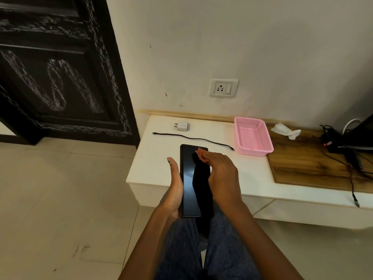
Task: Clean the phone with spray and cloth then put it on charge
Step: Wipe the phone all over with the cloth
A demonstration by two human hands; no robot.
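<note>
Halfway-ish: left hand (pixel 173 190) cradles phone (pixel 190 178), right hand (pixel 220 170) pinches cloth (pixel 200 152) wiping screen, w/ adapter (pixel 181 126) & cable (pixel 191 137) unplugged.

The left hand (pixel 174 190) holds a dark phone (pixel 190 180) upright by its left edge, screen up. The right hand (pixel 220 174) pinches a small reddish cloth (pixel 200 152) against the top of the screen. Beyond the hands, on the white counter (pixel 161 158), lie a black cable (pixel 191 137) and a white charger plug (pixel 181 126) (apart from each other). Right of the hands sits a pink basket (pixel 253 136); a wall socket (pixel 223 87) is above.
</note>
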